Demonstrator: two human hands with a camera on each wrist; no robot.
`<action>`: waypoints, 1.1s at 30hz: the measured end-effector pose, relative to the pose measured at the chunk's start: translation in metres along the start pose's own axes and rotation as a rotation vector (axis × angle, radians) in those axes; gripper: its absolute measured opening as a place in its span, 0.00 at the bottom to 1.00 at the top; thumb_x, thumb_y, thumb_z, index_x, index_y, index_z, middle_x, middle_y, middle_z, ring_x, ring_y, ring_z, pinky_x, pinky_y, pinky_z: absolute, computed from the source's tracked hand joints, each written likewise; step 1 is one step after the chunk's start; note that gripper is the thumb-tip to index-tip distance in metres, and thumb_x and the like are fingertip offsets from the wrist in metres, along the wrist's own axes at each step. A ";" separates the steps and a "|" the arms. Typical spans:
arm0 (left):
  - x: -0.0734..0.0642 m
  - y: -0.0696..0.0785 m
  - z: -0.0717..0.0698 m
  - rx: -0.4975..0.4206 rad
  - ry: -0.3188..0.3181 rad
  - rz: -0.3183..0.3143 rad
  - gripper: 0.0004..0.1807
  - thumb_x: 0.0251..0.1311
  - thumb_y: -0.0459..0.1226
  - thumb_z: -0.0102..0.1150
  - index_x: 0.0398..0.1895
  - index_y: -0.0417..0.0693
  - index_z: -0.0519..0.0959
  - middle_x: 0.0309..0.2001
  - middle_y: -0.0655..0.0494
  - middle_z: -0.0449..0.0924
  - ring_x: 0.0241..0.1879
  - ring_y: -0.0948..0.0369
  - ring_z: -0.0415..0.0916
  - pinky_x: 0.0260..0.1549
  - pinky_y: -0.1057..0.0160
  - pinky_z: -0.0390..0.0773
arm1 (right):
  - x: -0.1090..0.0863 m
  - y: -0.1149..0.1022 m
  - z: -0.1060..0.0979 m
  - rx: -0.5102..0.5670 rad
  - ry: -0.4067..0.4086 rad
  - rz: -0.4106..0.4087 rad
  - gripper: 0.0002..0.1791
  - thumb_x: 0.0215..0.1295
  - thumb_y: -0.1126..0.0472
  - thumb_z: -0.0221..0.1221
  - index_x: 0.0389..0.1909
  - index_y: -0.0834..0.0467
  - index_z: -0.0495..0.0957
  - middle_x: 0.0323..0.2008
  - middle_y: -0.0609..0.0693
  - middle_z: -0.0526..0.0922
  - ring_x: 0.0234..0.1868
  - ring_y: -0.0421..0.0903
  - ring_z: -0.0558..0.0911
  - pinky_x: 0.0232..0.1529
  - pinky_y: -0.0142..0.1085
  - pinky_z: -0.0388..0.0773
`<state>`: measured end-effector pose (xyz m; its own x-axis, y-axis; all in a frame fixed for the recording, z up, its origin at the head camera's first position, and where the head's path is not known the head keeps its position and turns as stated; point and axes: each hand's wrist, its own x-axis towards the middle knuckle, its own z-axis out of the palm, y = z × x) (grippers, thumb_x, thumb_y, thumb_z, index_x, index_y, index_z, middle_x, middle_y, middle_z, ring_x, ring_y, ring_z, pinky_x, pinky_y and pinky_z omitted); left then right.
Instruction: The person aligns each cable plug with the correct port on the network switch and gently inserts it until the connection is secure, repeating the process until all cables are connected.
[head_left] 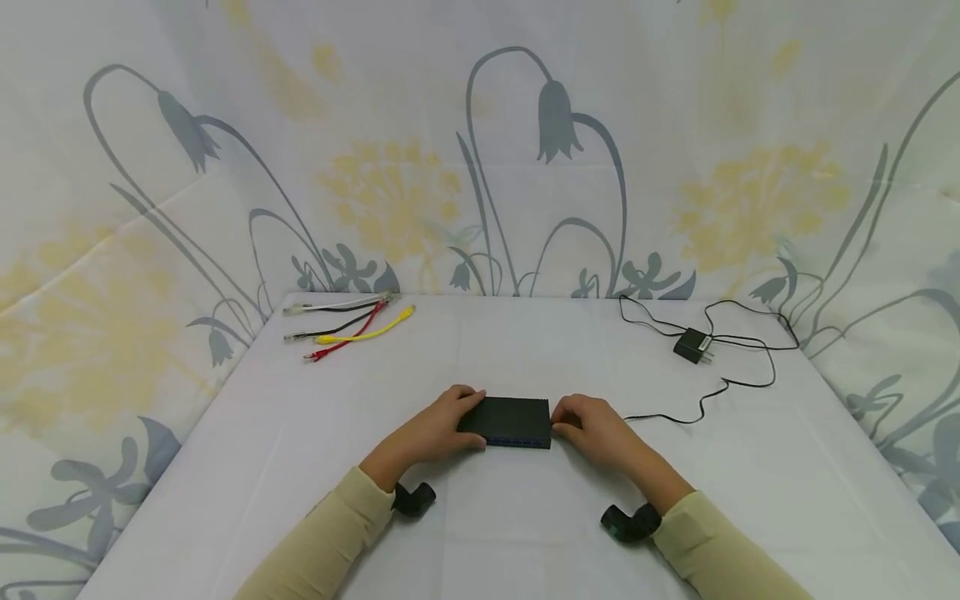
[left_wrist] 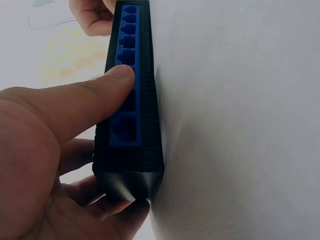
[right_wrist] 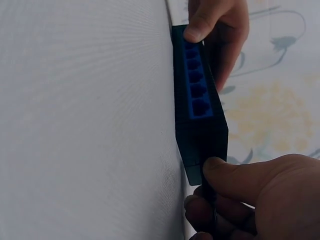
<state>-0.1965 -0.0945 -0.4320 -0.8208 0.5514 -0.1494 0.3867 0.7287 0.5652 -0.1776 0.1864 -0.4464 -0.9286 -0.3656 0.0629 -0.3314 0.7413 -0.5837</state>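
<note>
A black network switch lies on the white table, its row of blue ports facing the person. My left hand grips its left end, the thumb pressed over some of the ports in the left wrist view and the other fingers behind the case. At the opposite end, my right hand pinches a small black power plug between thumb and fingers. The plug's tip is right at the switch's side face, partly hidden by the thumb. Its thin black cord runs out from behind the right hand.
The cord loops back to a black power adapter at the back right of the table. Several short network cables lie in a bunch at the back left, among them a yellow cable and a red cable. A flower-patterned curtain surrounds the table.
</note>
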 end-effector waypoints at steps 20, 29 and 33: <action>0.021 -0.001 -0.007 -0.046 0.011 -0.033 0.40 0.64 0.45 0.60 0.76 0.49 0.54 0.78 0.49 0.44 0.76 0.49 0.46 0.71 0.47 0.56 | -0.004 -0.009 -0.001 -0.122 0.016 -0.025 0.03 0.60 0.59 0.65 0.34 0.53 0.82 0.31 0.42 0.82 0.33 0.37 0.77 0.37 0.36 0.76; 0.036 -0.002 -0.007 -0.046 0.055 -0.041 0.38 0.66 0.43 0.58 0.76 0.47 0.55 0.75 0.48 0.54 0.75 0.49 0.52 0.71 0.49 0.56 | -0.006 -0.016 0.000 -0.163 0.016 0.011 0.06 0.58 0.59 0.67 0.32 0.55 0.80 0.25 0.42 0.81 0.27 0.37 0.74 0.30 0.32 0.73; 0.043 -0.002 -0.006 -0.048 0.078 -0.042 0.38 0.65 0.42 0.59 0.75 0.47 0.56 0.73 0.47 0.58 0.73 0.49 0.55 0.71 0.50 0.57 | -0.008 -0.019 0.000 -0.169 0.035 0.022 0.07 0.58 0.57 0.67 0.30 0.54 0.80 0.23 0.42 0.80 0.25 0.36 0.74 0.28 0.31 0.72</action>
<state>-0.2350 -0.0742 -0.4347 -0.8668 0.4862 -0.1112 0.3323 0.7292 0.5981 -0.1638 0.1754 -0.4363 -0.9402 -0.3309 0.0812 -0.3316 0.8342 -0.4406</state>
